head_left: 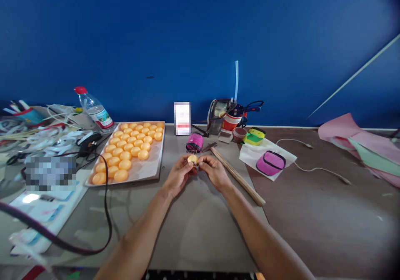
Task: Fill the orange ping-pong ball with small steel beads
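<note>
My left hand (179, 175) and my right hand (215, 171) meet over the grey mat, fingertips pinched around a small yellow rounded piece (193, 159). Its underside is hidden by the fingers. Just beyond the fingertips lies a small purple pouch (195, 141), its opening towards me and small dark bits at its mouth. A wooden stick (239, 177) slants past my right hand. To the left of my hands, a white tray (148, 169) carries rows of glossy orange rounded pieces (125, 165).
A plastic bottle (98, 113) with a red cap leans behind the tray. A phone-like screen (182, 119) stands near the blue wall. At right are another purple pouch (271, 163), a yellow-green pouch (254, 136), white cables (325, 169) and pink sheets (359, 146). A dark strap (106, 213) loops at left.
</note>
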Demonstrator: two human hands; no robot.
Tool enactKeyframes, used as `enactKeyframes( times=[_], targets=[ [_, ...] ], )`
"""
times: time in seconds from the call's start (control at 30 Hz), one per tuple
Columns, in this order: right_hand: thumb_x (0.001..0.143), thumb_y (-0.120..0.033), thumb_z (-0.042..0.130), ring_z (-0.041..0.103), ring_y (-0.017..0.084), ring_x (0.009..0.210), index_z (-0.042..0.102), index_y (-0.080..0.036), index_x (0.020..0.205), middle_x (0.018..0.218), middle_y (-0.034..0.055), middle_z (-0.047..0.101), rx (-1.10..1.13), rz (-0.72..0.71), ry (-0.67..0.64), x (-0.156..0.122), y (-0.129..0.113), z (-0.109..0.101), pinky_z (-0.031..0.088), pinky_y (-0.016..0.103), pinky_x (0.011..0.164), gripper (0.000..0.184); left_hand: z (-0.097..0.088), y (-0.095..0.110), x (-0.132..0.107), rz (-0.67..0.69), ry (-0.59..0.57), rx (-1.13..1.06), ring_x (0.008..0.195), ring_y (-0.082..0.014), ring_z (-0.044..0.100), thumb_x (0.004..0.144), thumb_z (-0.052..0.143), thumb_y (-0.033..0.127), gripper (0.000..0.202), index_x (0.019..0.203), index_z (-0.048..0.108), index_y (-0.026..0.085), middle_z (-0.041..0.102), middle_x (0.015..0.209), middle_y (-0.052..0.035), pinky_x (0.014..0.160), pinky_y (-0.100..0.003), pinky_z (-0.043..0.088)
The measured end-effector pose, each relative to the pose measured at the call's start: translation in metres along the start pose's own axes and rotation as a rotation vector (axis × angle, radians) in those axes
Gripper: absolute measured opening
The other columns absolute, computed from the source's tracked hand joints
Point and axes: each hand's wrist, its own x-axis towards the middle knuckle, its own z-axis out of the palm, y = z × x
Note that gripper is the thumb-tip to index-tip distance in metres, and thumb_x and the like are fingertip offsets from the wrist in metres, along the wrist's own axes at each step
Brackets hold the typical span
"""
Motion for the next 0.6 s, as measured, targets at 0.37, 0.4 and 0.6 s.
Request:
enactKeyframes(
  times=[0.37, 0.4, 0.6],
  targets=[
    [0.067, -0.035, 0.069, 0.052, 0.013, 0.067, 0.060, -0.018, 0.076, 0.072, -0.0007, 0.058, 0.047, 0.045, -0.016, 0.0000, 0.0045, -0.0004, 0.042, 0.027, 0.068, 0.021, 0.0000, -0.0017, 0.0003, 0.039, 0.016, 0.061, 0.065, -0.0098, 0.057, 0.071, 0.072, 0.029, 0.036, 0.101, 0.057, 0.018, 0.062, 0.085, -0.0010, 0.065, -0.024, 0.044],
    [0.068, -0.035, 0.069, 0.052, 0.013, 0.067, 0.060, -0.018, 0.076, 0.072, -0.0008, 0.058, 0.042, 0.049, -0.014, -0.0001, 0.0039, -0.0002, 0.042, 0.027, 0.068, 0.021, -0.0003, -0.0021, 0.0004, 0.046, 0.022, 0.080, 0.066, -0.0102, 0.057, 0.071, 0.072, 0.029, 0.036, 0.101, 0.057, 0.018, 0.062, 0.085, -0.0012, 0.066, -0.024, 0.044],
    [0.067, -0.034, 0.068, 0.053, 0.013, 0.065, 0.060, -0.018, 0.074, 0.068, -0.0013, 0.058, 0.040, 0.058, -0.019, -0.0007, 0.0029, 0.0004, 0.042, 0.027, 0.067, 0.020, -0.0046, -0.0067, 0.0021, 0.121, 0.029, 0.182, 0.071, -0.0133, 0.059, 0.072, 0.070, 0.030, 0.035, 0.102, 0.056, 0.017, 0.063, 0.088, -0.0028, 0.072, -0.029, 0.046]
  ],
)
